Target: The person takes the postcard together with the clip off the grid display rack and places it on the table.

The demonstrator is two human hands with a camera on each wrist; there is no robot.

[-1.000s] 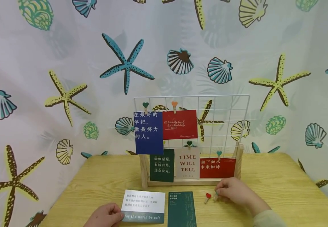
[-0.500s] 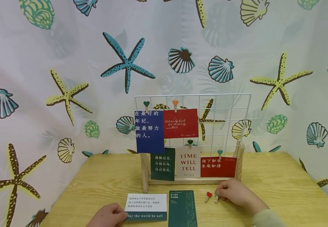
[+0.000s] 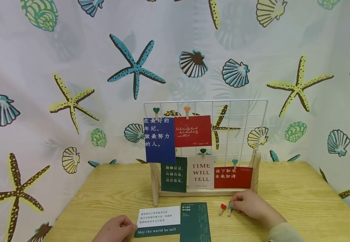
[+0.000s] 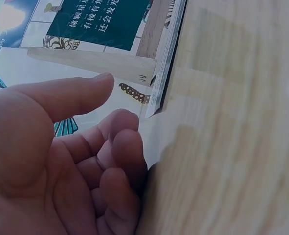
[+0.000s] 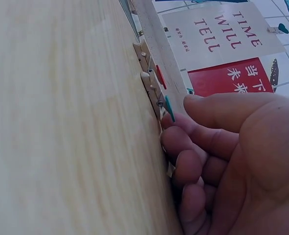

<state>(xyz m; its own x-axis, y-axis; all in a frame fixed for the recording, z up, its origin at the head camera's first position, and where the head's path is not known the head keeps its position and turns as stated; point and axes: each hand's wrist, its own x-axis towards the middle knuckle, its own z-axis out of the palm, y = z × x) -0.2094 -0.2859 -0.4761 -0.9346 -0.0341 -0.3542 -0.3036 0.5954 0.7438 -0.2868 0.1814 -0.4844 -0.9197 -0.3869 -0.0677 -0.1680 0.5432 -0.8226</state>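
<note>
A white-and-green postcard (image 3: pixel 158 221) lies slightly tilted on the table, its right end meeting a dark green postcard (image 3: pixel 195 220). My left hand (image 3: pixel 115 230) rests at its lower left corner; in the left wrist view the thumb and loosely bent fingers stand apart with nothing between them. Two small wooden clothespins lie side by side, one with a red heart (image 3: pixel 223 207), one with a teal heart (image 3: pixel 229 206). Beside the teal one is my right hand (image 3: pixel 248 205). Its thumb and bent fingers are parted in the right wrist view, the teal clothespin (image 5: pixel 160 102) just beyond the fingertips.
Behind the cards stands a white wire grid (image 3: pixel 238 114) on a wooden base (image 3: pixel 205 193). Clipped to it are several cards, among them a blue card (image 3: pixel 159 141) and a red card (image 3: pixel 193 131). A patterned curtain (image 3: pixel 168 30) hangs behind the wooden table (image 3: pixel 111 188).
The white-and-green postcard has slid right towards the dark green one and tilted; my left hand has shifted slightly right. The teal-heart clothespin now shows more clearly beside my right fingertips.
</note>
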